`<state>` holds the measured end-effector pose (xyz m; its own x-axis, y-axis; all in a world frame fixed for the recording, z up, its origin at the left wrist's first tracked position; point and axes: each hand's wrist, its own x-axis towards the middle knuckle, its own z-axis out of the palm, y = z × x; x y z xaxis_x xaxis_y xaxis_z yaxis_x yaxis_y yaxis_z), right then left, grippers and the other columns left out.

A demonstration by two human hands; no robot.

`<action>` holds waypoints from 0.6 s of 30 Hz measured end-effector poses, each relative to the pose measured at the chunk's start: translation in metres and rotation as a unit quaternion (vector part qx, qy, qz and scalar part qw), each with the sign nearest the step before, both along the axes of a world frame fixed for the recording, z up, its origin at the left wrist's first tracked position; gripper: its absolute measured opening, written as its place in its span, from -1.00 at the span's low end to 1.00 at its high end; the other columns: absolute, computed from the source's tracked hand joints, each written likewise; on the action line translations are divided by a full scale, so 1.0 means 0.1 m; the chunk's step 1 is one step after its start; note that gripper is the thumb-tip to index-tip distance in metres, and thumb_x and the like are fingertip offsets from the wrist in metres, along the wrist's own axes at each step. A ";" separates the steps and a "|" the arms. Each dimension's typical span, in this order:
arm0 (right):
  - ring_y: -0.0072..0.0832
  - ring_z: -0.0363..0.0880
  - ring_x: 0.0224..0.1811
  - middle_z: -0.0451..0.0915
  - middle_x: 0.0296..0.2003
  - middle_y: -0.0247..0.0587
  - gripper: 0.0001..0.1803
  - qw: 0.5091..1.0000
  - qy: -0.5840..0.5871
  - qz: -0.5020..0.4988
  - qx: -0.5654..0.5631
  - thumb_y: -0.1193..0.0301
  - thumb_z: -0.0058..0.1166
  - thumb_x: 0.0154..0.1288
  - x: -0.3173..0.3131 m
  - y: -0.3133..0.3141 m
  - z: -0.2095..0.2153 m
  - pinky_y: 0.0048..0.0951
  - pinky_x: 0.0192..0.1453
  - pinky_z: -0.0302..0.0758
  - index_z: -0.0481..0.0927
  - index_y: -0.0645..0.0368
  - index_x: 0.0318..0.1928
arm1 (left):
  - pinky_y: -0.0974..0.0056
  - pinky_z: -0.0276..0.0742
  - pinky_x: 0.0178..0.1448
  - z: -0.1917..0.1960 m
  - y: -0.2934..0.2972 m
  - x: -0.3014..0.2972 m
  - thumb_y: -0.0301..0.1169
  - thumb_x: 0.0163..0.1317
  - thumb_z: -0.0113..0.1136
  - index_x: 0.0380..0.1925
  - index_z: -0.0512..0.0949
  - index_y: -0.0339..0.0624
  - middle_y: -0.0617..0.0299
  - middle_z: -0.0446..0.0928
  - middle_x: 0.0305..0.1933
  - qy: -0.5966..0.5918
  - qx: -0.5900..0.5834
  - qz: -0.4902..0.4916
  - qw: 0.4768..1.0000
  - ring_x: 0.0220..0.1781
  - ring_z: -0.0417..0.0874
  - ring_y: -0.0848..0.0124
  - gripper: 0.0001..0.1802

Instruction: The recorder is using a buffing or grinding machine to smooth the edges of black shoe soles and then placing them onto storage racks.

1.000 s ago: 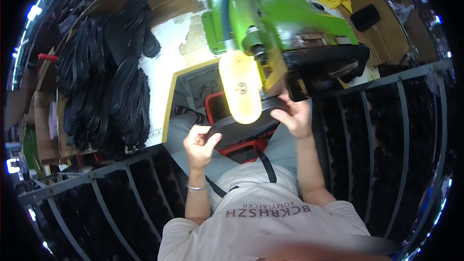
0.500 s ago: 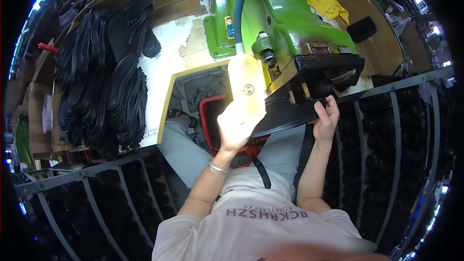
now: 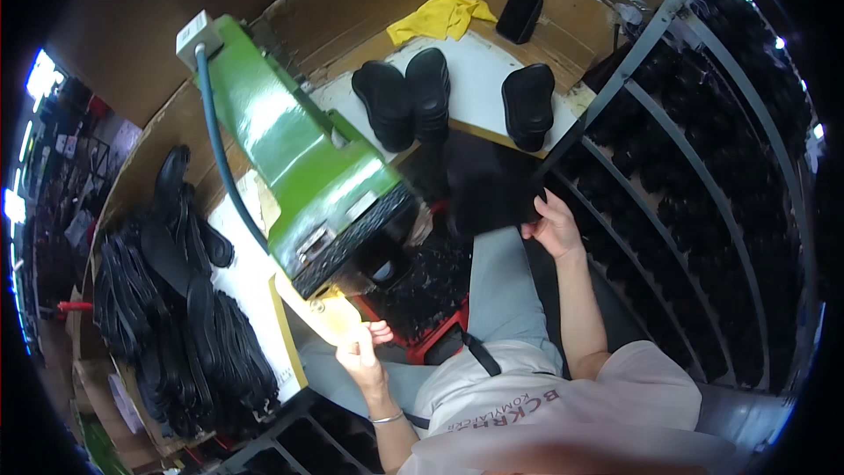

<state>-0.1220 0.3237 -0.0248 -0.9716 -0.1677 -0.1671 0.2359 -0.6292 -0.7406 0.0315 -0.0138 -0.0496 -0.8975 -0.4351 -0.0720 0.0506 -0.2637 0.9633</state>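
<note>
Risk first: left hand (image 3: 362,347) pinches the yellow pad (image 3: 327,315) right under the green machine (image 3: 303,167), so fingers could get caught. Right hand (image 3: 552,224) grips a flat black piece (image 3: 488,189), dark and matte, held above the lap beside the table (image 3: 470,79).

Cardboard boxes (image 3: 53,361) — brown, far left

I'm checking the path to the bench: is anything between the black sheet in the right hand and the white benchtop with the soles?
The right hand holds the black sheet just below the white benchtop. Nothing visible stands between them; the green machine sits off to the left.
</note>
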 end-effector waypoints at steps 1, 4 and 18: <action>-0.35 0.61 -0.40 0.60 -0.21 -0.12 -0.78 0.998 -0.022 -0.025 -0.047 0.43 -0.03 0.35 -0.07 -0.05 -0.06 -0.36 -0.38 0.57 0.45 0.20 -0.03 | 0.25 0.67 -0.34 -0.02 0.05 -0.04 -0.46 0.32 0.06 -0.27 0.45 -0.38 -0.06 0.58 -0.40 -0.018 0.035 0.003 0.999 -0.47 0.66 0.26 -0.84; -0.25 0.57 -0.13 0.54 -0.17 0.06 -0.75 0.974 -0.056 -0.036 -0.218 0.44 -0.03 0.36 -0.40 -0.36 -0.24 -0.27 -0.09 0.57 0.43 0.33 -0.03 | 0.25 0.66 -0.32 -0.01 0.22 -0.16 -0.51 0.30 0.05 -0.34 0.43 -0.32 -0.06 0.59 -0.42 -0.033 0.032 -0.029 0.999 -0.47 0.66 0.28 -0.92; -0.34 0.53 -0.07 0.45 -0.12 -0.04 -0.59 0.976 0.049 -0.195 0.077 0.50 0.08 0.24 -0.81 -0.65 -0.28 -0.34 0.04 0.52 0.30 0.27 0.07 | 0.31 0.63 -0.39 -0.08 0.28 -0.23 -0.38 0.30 0.12 -0.37 0.45 -0.31 0.00 0.59 -0.44 -0.102 -0.030 -0.049 0.993 -0.50 0.63 0.35 -0.81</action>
<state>-0.2029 0.2584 -0.0524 -0.9689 0.2389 -0.0643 -0.0767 -0.5372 -0.8400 0.0085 0.0143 -0.0575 -0.9054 -0.3552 -0.2325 -0.1698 -0.1990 0.9652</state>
